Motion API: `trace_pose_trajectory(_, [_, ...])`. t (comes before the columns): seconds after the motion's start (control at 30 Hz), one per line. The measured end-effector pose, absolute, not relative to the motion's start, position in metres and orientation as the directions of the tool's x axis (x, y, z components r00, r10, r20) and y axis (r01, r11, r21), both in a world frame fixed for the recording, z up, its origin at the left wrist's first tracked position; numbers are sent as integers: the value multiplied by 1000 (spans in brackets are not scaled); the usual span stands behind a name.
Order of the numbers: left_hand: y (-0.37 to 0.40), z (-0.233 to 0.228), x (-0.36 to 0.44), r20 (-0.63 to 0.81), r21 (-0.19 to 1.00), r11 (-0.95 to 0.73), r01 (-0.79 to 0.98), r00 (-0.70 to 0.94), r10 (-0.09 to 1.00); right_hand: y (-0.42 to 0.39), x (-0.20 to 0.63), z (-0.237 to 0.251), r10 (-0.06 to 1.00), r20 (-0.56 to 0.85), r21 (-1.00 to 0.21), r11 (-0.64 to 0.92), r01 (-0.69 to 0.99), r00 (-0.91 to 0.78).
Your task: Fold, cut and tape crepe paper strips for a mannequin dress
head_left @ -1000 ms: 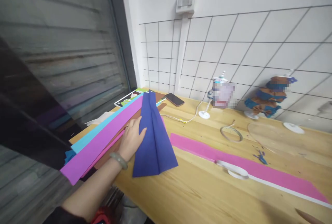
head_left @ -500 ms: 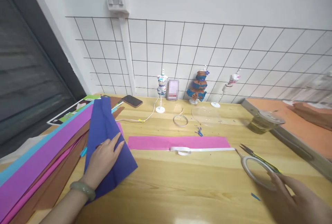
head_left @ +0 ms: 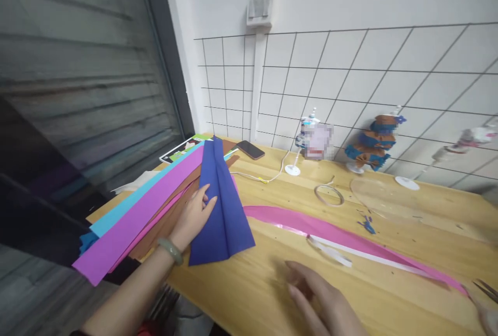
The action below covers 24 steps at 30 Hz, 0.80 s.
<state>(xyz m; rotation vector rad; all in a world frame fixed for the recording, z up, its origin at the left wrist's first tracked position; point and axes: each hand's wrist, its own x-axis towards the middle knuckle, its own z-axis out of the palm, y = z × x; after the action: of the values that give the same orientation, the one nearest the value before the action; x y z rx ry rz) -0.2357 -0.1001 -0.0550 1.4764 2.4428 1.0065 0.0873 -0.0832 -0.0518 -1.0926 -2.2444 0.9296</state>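
My left hand point(head_left: 196, 210), with a green bangle point(head_left: 170, 251) at the wrist, rests on the left side of a folded dark blue sheet point(head_left: 221, 211). Its fingers are partly stretched and apart. Under and left of the blue sheet fan out a purple strip point(head_left: 143, 211), a light blue strip point(head_left: 112, 218) and brown sheets point(head_left: 167, 222). Over the bare tabletop hovers my right hand point(head_left: 319, 294), slightly blurred, fingers loosely bent and apart with nothing seen in them. Beyond it lies a long pink strip point(head_left: 342, 232) with white tape point(head_left: 330, 250) along its near edge.
Small dress forms stand at the back, one in a brown and blue dress point(head_left: 371, 144). A phone point(head_left: 251, 150), a thin ring point(head_left: 329, 194), a clear disc point(head_left: 383, 201) and blue scraps point(head_left: 366, 224) lie on the table. Scissors point(head_left: 486, 290) are at the right edge.
The view has turned left. My right hand has left the tape roll and scissors and come toward the middle. My left hand has shifted to the blue sheet's left side. The pink strip now bows and twists.
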Motion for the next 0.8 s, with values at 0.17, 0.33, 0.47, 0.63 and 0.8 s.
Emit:
trace_pose_trajectory(0.17, [-93,-50,-256,223,458,428,779,-566,793,-65,15,-48,793,-26,-795,352,493,-609])
trace_pose_trajectory(0.33, [-72,-51,-271,119,518,510,687,-648,752,-55,-30,-60,772,-91,-908,195,371,-629])
trace_pose_trajectory(0.47, [-65,-42,-282,175,533,440,723,-603,779,-74,-46,-60,748,-60,-910,231,344,-661])
trace_pose_trajectory(0.63, [-72,-17,-325,231,351,437,828,-528,817,-97,-33,-48,620,-36,-871,365,328,-784])
trace_pose_trajectory(0.8, [-85,-2,-361,126,182,405,896,-430,894,-92,1,-50,636,-70,-845,371,384,-769])
